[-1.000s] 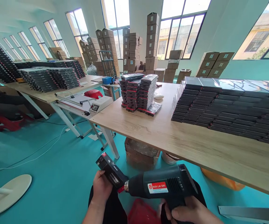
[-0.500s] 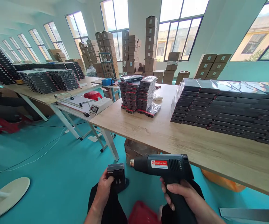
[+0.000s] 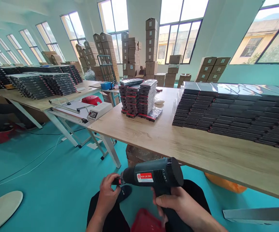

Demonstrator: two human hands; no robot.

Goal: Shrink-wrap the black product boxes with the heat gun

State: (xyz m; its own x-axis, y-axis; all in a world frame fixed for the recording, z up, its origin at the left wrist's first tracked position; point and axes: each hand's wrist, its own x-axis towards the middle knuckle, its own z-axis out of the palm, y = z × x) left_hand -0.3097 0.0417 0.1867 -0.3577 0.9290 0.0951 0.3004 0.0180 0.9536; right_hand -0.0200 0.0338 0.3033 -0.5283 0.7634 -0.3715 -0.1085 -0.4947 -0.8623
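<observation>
Black heat gun [image 3: 154, 175] gripped in right hand [image 3: 178, 204] | left hand [image 3: 109, 193] pinches small box [image 3: 117, 181] at nozzle

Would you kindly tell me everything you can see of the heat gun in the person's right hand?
The heat gun is dark grey, apparently plastic, with a rounded barrel lying roughly level and pointing left. A red and white label sits on its side, with cooling slots beside it. Its handle drops down into the right hand, which grips it. The nozzle end meets a small black box held by the left hand; the tip itself is partly hidden. It is held low, in front of the wooden table.
</observation>
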